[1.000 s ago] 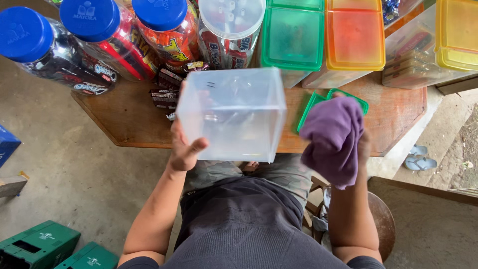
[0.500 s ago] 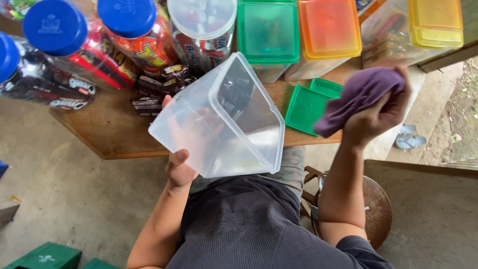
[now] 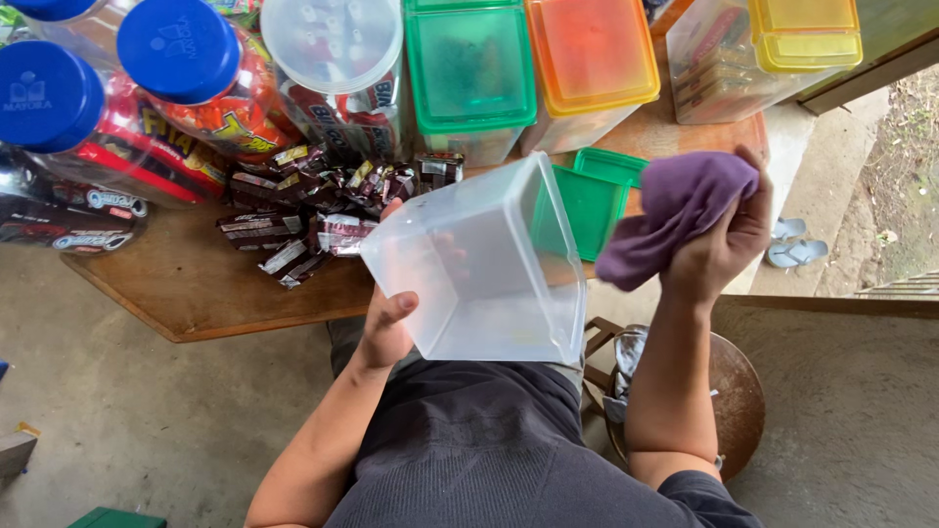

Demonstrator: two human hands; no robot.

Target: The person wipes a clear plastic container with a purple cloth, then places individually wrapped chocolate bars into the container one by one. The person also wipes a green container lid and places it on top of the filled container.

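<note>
While the left hand (image 3: pixel 386 328) grips an empty clear tub (image 3: pixel 484 264) by its wall, thumb on the outside and fingers (image 3: pixel 452 256) showing faintly through the plastic inside, the tub hangs tilted over the person's lap, just off the near edge of the desk (image 3: pixel 196 284), its open mouth turned up and to the right. The right hand (image 3: pixel 719 249) is raised beside it, fingers closed around a bunched purple cloth (image 3: pixel 675 215), which is clear of the tub and not touching it.

Judging by this, the wiping looks partway through at most: the tub is emptied, its contents probably the dark wrapped sweets (image 3: pixel 313 210) heaped on the desk just beyond the left hand, and the cloth is not inside at this moment. Whether the inner walls are already clean is hard to tell through the cloudy plastic. The green lid (image 3: pixel 592 196) lies flat on the desk behind the tub, off and not yet refitted, so refilling and closing appear to remain.

Further back stand a row of full containers: blue-capped jars (image 3: pixel 181 59), a clear-lidded jar (image 3: pixel 333 49), a green-lidded box (image 3: pixel 469 68), an orange-lidded box (image 3: pixel 587 54) and a yellow-lidded box (image 3: pixel 802 34), all closed.
</note>
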